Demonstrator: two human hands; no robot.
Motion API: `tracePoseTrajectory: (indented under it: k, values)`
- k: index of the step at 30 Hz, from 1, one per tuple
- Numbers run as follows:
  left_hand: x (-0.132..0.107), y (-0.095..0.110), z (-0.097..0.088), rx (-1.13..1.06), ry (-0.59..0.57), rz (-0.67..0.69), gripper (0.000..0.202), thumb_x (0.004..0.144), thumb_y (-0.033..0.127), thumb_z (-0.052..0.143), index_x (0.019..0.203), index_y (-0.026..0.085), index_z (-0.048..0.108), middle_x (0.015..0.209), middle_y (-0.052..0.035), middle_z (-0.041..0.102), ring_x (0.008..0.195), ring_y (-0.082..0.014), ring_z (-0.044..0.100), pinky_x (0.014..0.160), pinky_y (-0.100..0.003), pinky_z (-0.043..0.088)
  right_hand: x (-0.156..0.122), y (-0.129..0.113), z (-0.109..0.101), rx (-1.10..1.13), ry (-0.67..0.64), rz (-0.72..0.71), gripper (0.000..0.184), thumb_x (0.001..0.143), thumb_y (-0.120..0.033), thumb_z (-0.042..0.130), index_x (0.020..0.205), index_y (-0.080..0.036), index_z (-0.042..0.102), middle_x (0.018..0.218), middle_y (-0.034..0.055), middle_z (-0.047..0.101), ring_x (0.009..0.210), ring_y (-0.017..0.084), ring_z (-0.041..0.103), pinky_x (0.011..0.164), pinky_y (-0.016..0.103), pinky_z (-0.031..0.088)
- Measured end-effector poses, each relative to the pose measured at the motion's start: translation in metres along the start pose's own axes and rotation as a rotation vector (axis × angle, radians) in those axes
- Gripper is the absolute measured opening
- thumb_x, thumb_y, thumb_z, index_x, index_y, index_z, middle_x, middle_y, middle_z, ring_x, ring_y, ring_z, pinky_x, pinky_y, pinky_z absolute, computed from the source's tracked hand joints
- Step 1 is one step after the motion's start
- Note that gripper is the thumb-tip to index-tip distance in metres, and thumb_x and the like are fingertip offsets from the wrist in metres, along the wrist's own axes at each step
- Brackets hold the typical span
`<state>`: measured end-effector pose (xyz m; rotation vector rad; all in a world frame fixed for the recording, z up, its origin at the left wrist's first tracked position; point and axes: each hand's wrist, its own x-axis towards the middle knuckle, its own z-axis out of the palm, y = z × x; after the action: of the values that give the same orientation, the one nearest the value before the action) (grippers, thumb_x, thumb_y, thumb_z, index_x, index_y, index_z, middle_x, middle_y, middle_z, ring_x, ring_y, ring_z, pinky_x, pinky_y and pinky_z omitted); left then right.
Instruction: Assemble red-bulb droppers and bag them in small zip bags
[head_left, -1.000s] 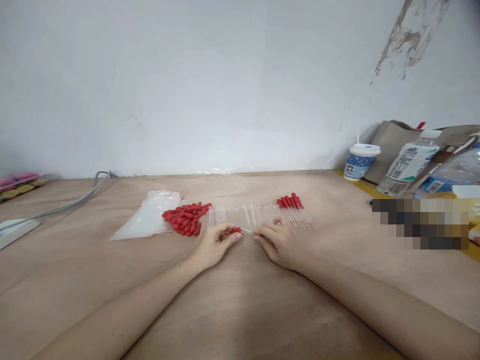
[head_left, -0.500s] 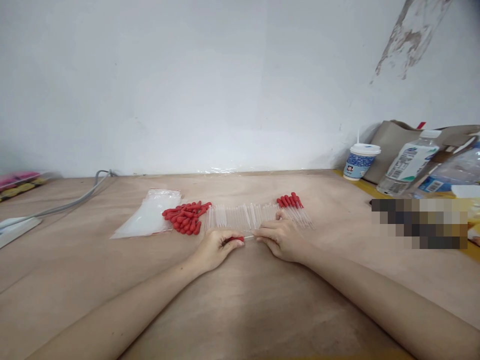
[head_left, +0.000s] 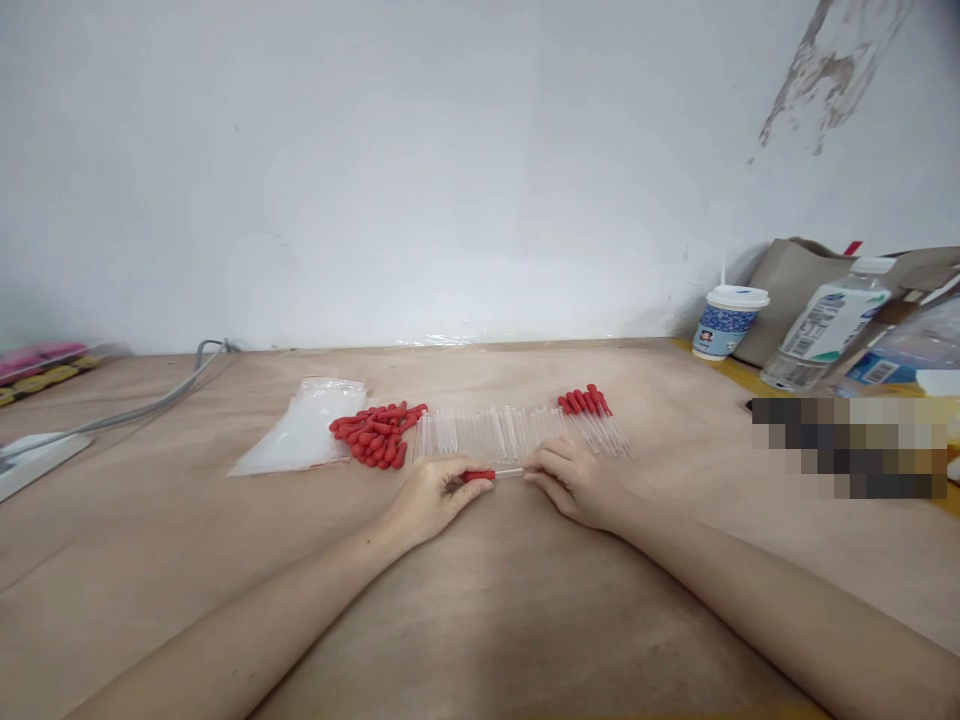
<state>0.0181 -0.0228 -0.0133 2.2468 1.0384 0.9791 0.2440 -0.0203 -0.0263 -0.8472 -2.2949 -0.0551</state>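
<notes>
My left hand [head_left: 435, 493] pinches a red rubber bulb [head_left: 478, 476] fitted on one end of a thin clear glass tube [head_left: 508, 472]. My right hand [head_left: 574, 480] pinches the tube's other end. Both rest low on the wooden table [head_left: 480, 600]. Just beyond them lies a row of bare clear tubes [head_left: 491, 432]. A heap of loose red bulbs [head_left: 375, 436] sits to the left of that row. Several tubes with red bulbs fitted [head_left: 592, 415] lie at the row's right end.
A clear plastic bag [head_left: 304, 430] lies left of the red bulbs. A grey cable [head_left: 150, 405] and a white power strip [head_left: 37, 455] are at far left. A lidded cup [head_left: 724, 322], water bottles [head_left: 825, 325] and a beige bag [head_left: 795, 280] stand at right.
My hands dropped from slightly raised down to the table with the bulb and tube. The bulb now sits pushed on the tube's end, and my hands have drawn a little apart.
</notes>
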Motion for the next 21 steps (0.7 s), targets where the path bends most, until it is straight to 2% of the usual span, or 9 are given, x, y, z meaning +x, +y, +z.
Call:
tracePoseTrajectory:
  k: [9, 21]
  values:
    - [0.002, -0.004, 0.002, -0.072, -0.027, -0.053, 0.019, 0.076, 0.032, 0.06, 0.088, 0.019, 0.068, 0.086, -0.0035, 0.07, 0.076, -0.0175, 0.065, 0.068, -0.026, 0.053, 0.004, -0.009, 0.003, -0.001, 0.042, -0.06, 0.02, 0.088, -0.019, 0.039, 0.081, -0.016, 0.057, 0.067, 0.0033, 0.057, 0.063, 0.013, 0.049, 0.063, 0.027, 0.036]
    - [0.0, 0.0, 0.002, -0.051, -0.03, -0.015, 0.019, 0.074, 0.027, 0.062, 0.088, 0.015, 0.068, 0.086, -0.0047, 0.071, 0.075, -0.0169, 0.066, 0.068, -0.026, 0.054, 0.011, -0.018, 0.0, -0.143, -0.097, -0.048, 0.032, 0.09, -0.022, 0.032, 0.068, -0.015, 0.055, 0.061, 0.0022, 0.056, 0.056, 0.012, 0.045, 0.062, 0.026, 0.033]
